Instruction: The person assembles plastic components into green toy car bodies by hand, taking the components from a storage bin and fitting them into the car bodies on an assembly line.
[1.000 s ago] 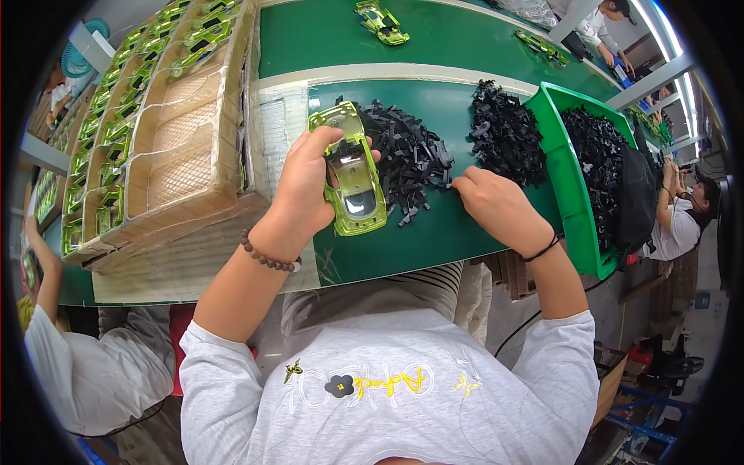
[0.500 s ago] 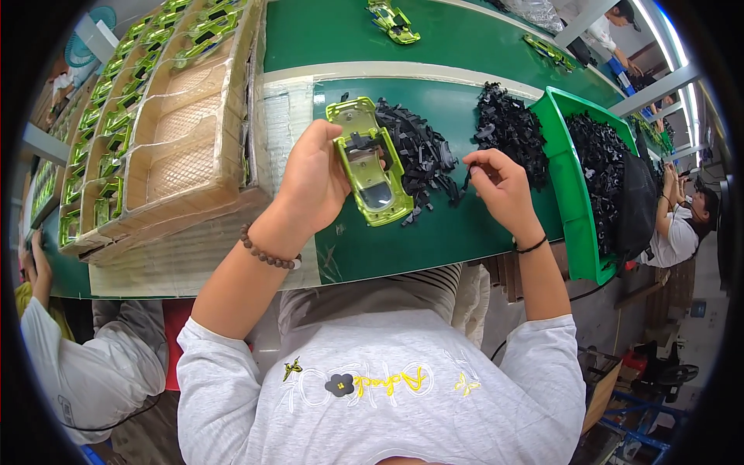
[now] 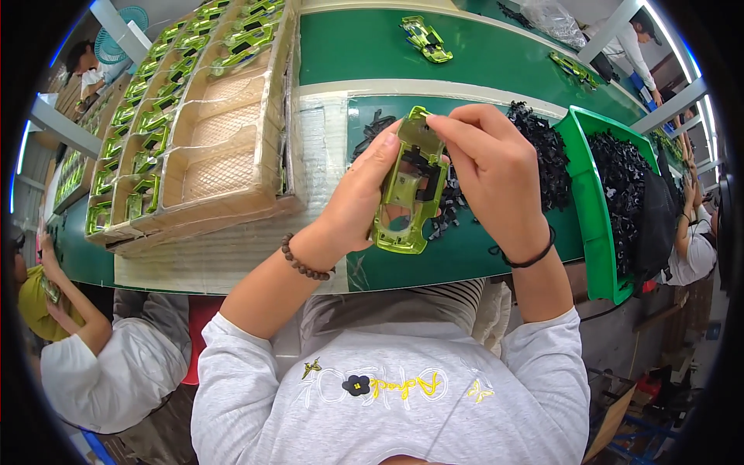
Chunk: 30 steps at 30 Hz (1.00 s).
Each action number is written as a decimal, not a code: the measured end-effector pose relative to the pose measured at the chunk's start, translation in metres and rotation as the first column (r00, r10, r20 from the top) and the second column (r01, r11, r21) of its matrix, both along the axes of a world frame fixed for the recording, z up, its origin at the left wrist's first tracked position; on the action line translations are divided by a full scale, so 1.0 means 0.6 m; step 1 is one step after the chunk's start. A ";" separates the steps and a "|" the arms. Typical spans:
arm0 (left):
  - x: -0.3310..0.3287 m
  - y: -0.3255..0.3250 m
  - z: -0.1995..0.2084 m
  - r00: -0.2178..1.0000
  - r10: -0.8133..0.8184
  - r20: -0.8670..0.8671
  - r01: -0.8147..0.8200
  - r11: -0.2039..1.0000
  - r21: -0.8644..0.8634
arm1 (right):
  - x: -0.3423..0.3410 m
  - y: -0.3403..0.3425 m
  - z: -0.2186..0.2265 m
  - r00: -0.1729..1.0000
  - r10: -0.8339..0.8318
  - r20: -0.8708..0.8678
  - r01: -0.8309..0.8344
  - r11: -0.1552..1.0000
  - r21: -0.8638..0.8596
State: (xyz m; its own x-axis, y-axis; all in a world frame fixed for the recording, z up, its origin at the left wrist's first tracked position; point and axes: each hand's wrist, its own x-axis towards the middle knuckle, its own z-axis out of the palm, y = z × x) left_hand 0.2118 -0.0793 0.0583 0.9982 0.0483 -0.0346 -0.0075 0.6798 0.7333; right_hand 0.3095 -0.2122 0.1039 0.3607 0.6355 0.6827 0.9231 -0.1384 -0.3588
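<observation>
The car shell (image 3: 404, 188) is showing translucent lime green, with a black fitting (image 3: 422, 158) contrasting inside. The bench (image 3: 353, 58) is displaying deep green — the bin (image 3: 585, 194), a brighter shade — while the loose pieces (image 3: 552, 159) are appearing black. The tray (image 3: 225, 161) is bearing a tan crosshatch pattern; the shirt (image 3: 387, 434) is combining mottled grey with yellow, white and black motifs.

The left forearm (image 3: 271, 294) slants toward one o'clock, the left hand (image 3: 358, 194) curled in a grip, its thumb pointing that way too. The right forearm (image 3: 540, 287) leans toward eleven; the right hand (image 3: 500, 172) aims its fingers (image 3: 459, 135) toward ten (whether their tips meet is unclear).
</observation>
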 end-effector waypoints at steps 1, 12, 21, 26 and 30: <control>-0.001 -0.001 0.002 1.000 0.007 0.016 -0.008 0.999 0.048 | -0.001 0.005 0.000 0.995 -0.049 0.082 0.049 0.999 0.001; 0.005 0.014 -0.003 0.991 -0.083 0.103 0.073 0.992 0.105 | 0.054 0.013 0.017 0.959 0.132 -0.252 -0.159 0.983 -0.087; -0.059 0.080 0.108 0.872 0.354 0.340 -0.371 0.023 0.928 | 0.198 0.070 0.004 0.486 0.029 -0.874 -0.424 0.882 -0.207; -0.024 0.310 0.125 0.793 0.351 0.498 -0.193 -0.631 0.752 | 0.330 0.200 -0.066 0.220 0.068 -0.973 -0.124 0.991 0.041; 0.000 0.449 0.055 0.878 0.312 0.363 -0.045 -0.702 0.711 | 0.361 0.349 -0.140 -0.060 0.184 -0.981 0.317 0.935 0.156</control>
